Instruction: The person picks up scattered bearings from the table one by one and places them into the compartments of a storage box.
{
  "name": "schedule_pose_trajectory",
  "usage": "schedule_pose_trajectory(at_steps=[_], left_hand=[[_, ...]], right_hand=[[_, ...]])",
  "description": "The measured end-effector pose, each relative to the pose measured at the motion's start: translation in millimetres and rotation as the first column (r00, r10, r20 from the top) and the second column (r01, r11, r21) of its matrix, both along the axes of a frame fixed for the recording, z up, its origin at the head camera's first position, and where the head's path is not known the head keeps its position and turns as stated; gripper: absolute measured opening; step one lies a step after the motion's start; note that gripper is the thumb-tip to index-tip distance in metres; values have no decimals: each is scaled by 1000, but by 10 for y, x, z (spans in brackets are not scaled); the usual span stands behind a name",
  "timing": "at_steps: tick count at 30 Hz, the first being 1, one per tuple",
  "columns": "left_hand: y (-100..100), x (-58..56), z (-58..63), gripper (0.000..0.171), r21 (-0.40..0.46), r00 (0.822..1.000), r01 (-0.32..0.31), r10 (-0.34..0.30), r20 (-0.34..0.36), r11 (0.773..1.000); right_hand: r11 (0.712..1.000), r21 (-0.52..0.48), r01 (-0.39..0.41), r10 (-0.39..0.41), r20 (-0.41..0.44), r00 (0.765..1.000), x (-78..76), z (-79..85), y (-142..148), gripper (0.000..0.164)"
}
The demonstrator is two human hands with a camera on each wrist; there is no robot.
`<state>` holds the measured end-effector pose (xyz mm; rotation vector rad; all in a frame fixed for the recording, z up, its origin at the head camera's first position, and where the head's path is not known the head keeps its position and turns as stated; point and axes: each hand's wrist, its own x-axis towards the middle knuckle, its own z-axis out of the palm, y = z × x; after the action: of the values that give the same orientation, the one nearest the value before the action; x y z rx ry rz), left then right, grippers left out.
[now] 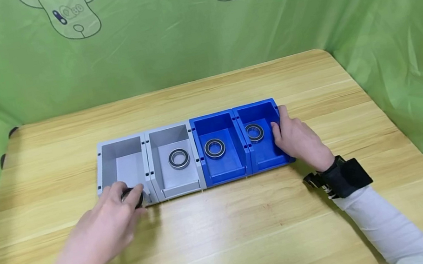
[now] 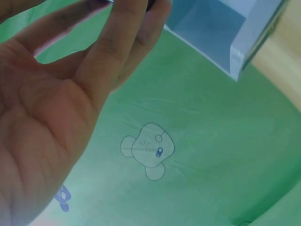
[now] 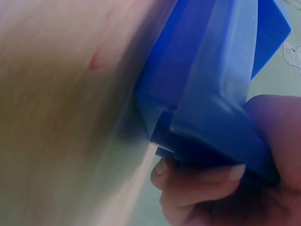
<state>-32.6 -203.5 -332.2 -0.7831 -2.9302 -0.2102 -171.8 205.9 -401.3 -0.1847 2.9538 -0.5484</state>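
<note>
My left hand [image 1: 105, 224] pinches a black-rimmed ball bearing [image 1: 140, 201] at the front of the leftmost grey bin [image 1: 104, 162]. In the left wrist view, only a dark sliver of that bearing shows behind the fingers [image 2: 110, 49]. On the right, my right hand [image 1: 301, 137] grips the outer side wall of the rightmost blue bin [image 1: 256, 107], thumb inside; the right wrist view shows fingers curled under the blue plastic [image 3: 211, 94]. One bearing [image 1: 255, 133] lies in that bin, another [image 1: 215, 149] in the inner blue bin, and a third [image 1: 179, 159] in the inner grey bin.
The two grey and two blue bins stand side by side in a row on a wooden table [image 1: 237, 231]. Green cloth [image 1: 160, 32] with printed animal heads hangs behind the table and at both sides. Black bands [image 1: 344, 177] circle both wrists.
</note>
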Motion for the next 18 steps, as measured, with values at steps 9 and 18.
schedule_pose_trajectory(at_steps=[9,18], left_hand=[[-121,-248,18,34,4,1000,-6,6,-24,1000],[-258,-518,-76,43,23,999,-20,19,43,1000]], right_hand=[[1000,-6,-1,1,-5,1000,-1,-15,6,48],[1000,-9,-1,1,0,1000,-1,-14,12,47]])
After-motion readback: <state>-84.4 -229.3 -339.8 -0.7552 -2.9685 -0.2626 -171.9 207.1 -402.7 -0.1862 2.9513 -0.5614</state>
